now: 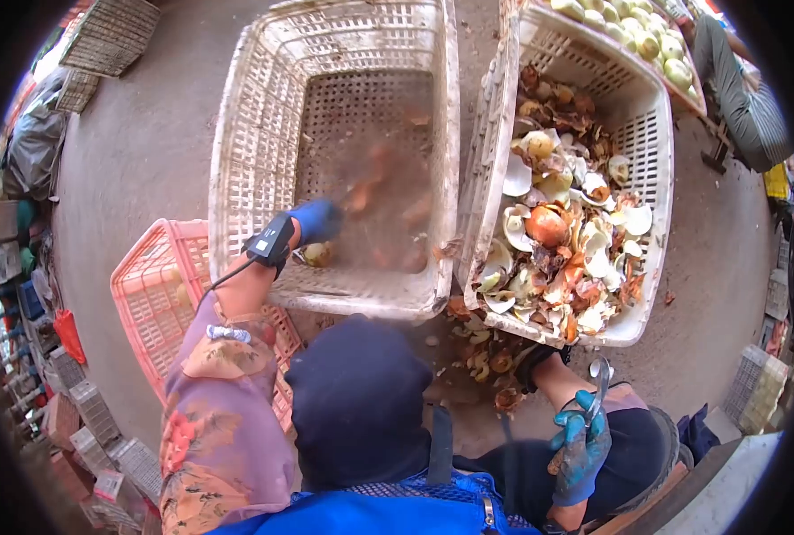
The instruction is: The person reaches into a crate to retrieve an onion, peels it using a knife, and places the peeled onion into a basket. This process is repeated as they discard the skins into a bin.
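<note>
My left hand (316,221), in a blue glove, is inside the left white plastic crate (263,67), its fingers smeared by motion. Just below it lies a pale onion (317,254) near the crate's wall. Brownish onion skins (361,192) blur across the crate's mesh bottom. Low at the right, over my knee, my right hand (580,446) wears a wet, dark-stained teal glove. Its fingers are closed around a shiny metal tool (601,385), spoon-like in shape, which points upward.
A second white crate (660,152) holds onion peels and a brown onion (547,226). More peels (481,352) litter the floor below it. Peeled onions (639,36) fill a crate at top right, beside a seated person (744,98). A pink crate (152,299) stands left.
</note>
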